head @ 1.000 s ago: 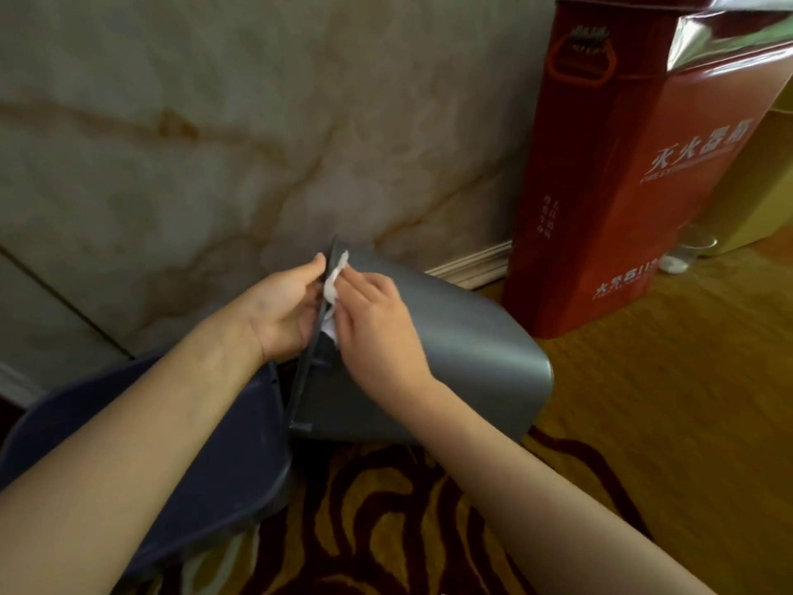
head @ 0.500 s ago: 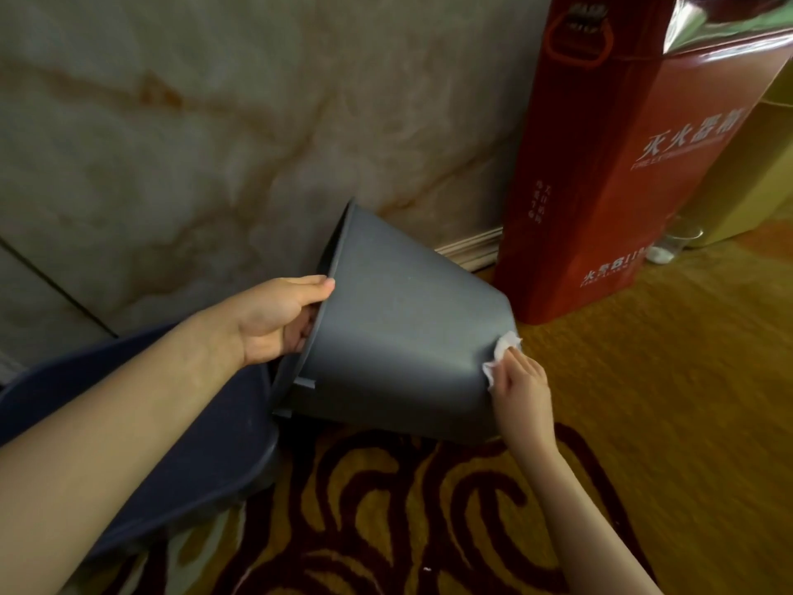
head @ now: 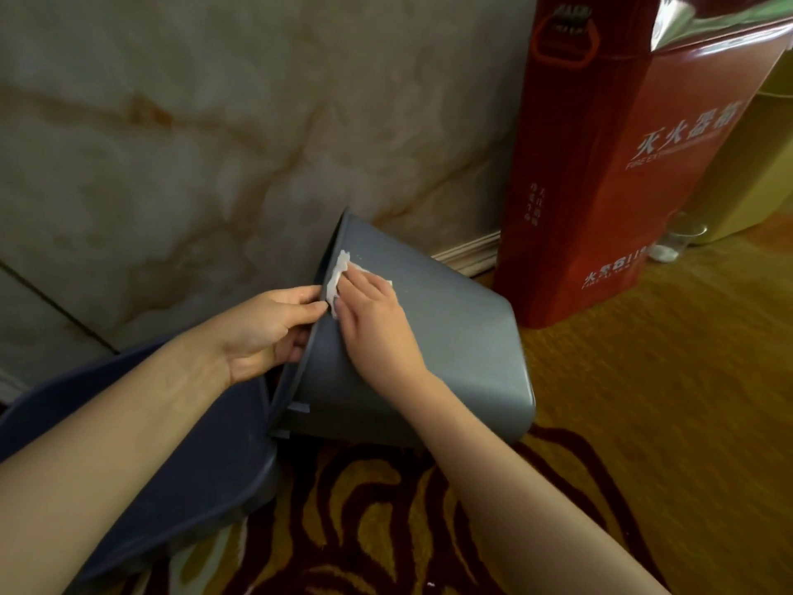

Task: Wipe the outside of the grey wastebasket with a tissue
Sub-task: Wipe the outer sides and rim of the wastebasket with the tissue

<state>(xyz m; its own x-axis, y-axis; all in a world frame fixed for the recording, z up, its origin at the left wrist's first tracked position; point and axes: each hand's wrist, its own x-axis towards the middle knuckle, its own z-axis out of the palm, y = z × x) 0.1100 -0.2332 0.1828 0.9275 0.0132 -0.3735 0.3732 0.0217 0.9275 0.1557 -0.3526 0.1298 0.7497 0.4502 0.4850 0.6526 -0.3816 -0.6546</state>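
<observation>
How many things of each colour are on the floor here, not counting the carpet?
Grey: 1, wastebasket
Dark blue: 1, bin
Red: 1, box
White: 1, tissue
Clear: 1, glass
Total: 5

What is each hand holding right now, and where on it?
The left hand grips the grey wastebasket by its rim. The right hand presses the tissue flat against the outer wall near that rim.

tissue (head: 339,274): mostly hiding under the right hand (head: 371,324)
wastebasket (head: 450,350) mouth: facing away
red box (head: 622,143): running off the top edge
</observation>
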